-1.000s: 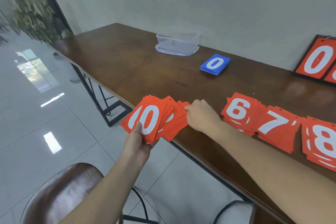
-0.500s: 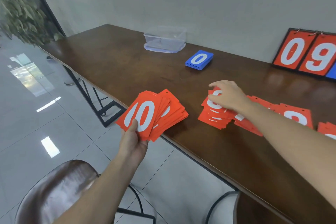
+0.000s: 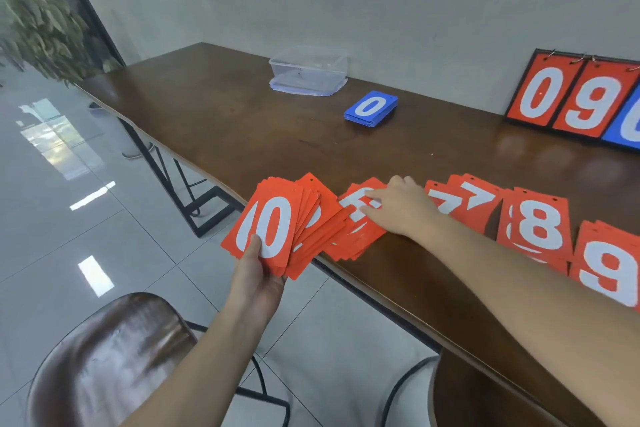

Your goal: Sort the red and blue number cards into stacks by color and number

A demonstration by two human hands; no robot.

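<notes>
We see a long dark brown wooden table point(image 3: 242, 121), glossy top, black metal legs, against a plain grey wall. Floor is shiny pale tile. Brown leather-look stool point(image 3: 104, 357) with a rounded seat sits bottom left.

All cards are thin, flat rectangles with white numerals and small punched holes along the top edge.

Left hand point(image 3: 258, 279) grips a fanned stack of red cards point(image 3: 277, 225) just off the near table edge, thumb pressed on the face, fingers curled underneath. Top card reads "0"; a second "0" peeks out at its left.

Right hand point(image 3: 401, 208) lies on a messy red pile point(image 3: 356, 229) on the table, just beside the held fan. Fingers are mostly straight, flat on the top card, palm down. It isn't clenched; we cannot tell whether the fingertips pinch a card. The numeral under the hand is partly covered and unreadable.

To the right along the near edge: red 7 pile point(image 3: 464, 201), red 8 pile point(image 3: 535, 222), red 9 pile point(image 3: 609, 270), each loosely stacked and overlapping its neighbour.

Farther back, a neat blue stack point(image 3: 370, 108) shows "0". Behind it is a clear plastic box point(image 3: 308, 74), rectangular, resting on its lid.

A black-framed flip scoreboard point(image 3: 571, 97) leans at the wall: red "0", red "9", then a blue panel cut off by the frame edge.
</notes>
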